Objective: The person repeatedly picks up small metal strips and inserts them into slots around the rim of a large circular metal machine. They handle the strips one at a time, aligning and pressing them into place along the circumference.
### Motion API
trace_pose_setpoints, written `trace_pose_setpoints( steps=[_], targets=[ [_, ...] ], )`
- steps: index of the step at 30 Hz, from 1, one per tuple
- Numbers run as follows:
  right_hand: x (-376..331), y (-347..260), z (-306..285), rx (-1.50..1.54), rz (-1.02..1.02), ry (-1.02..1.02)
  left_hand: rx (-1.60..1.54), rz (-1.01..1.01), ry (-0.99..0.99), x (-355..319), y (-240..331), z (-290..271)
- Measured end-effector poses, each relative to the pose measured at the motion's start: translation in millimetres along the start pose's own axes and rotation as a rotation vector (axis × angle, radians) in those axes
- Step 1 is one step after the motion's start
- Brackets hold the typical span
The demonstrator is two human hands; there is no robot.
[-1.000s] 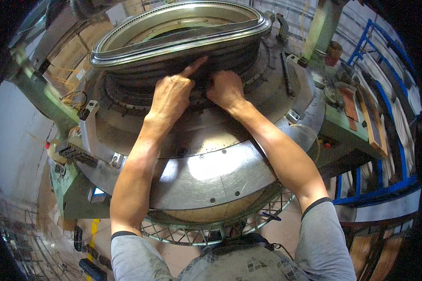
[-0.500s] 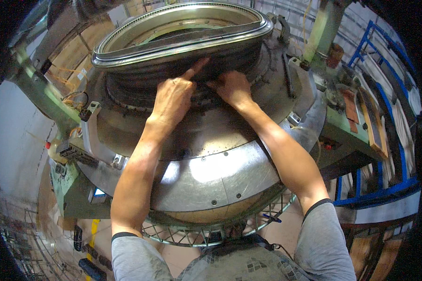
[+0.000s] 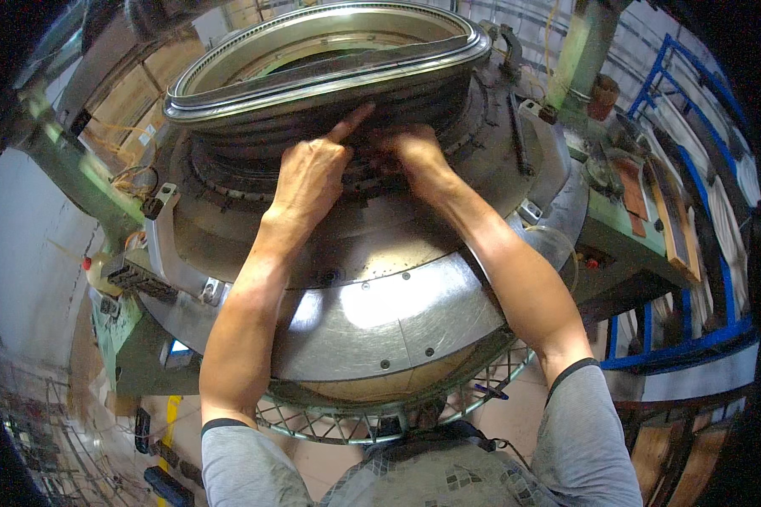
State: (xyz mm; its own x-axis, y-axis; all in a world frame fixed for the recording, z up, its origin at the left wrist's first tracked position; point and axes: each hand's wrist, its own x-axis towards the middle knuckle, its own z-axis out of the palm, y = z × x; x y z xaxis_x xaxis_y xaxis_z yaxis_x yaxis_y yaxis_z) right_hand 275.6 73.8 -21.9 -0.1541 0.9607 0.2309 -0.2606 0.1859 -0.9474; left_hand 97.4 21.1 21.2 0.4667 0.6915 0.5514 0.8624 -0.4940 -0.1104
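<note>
Two bare hands of mine are raised in front of me, close together over the machine. My left hand [image 3: 308, 173] has its index finger [image 3: 351, 124] stretched out, pointing up and to the right, with the other fingers curled under; I cannot tell whether they pinch anything. My right hand [image 3: 420, 156] is just beside it, palm down and bent inward, its fingertips blurred in shadow, so whether they are closed on something I cannot tell either.

Right at my fingers is a dark, ridged wall [image 3: 258, 145], rising from the middle of the machine. On top of it sits a shiny metal rim [image 3: 330, 84], a long oval around an opening, tilted a little and higher at its right end. Around the foot of the wall spreads a dull, dark plate [image 3: 228, 232], and nearer to me a bright steel band [image 3: 380, 308] curves under my forearms, dotted with small bolts. Below that band runs a green latticed ring [image 3: 330, 424].

Farther out, a pale green arm [image 3: 80, 165] slants down at my left, and a green post [image 3: 579, 68] stands at the far right, with a blue rack [image 3: 693, 156] beyond it.
</note>
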Motion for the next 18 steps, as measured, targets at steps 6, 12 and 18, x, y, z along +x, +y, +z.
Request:
trace_pose_setpoints(
  steps=[6,12,18],
  targets=[
    [-2.0,-16.8,1.0,0.253,0.175,-0.081,-0.053,0.025,0.023,0.0,-1.1,0.1],
    [-6.1,-22.2,-0.5,0.238,0.297,-0.086,-0.035,0.017,0.023,-0.2,-1.3,-3.9],
    [3.6,-15.9,-8.7,0.421,0.279,-0.201,-0.103,0.025,0.145,-0.7,4.0,-9.5]
  ],
)
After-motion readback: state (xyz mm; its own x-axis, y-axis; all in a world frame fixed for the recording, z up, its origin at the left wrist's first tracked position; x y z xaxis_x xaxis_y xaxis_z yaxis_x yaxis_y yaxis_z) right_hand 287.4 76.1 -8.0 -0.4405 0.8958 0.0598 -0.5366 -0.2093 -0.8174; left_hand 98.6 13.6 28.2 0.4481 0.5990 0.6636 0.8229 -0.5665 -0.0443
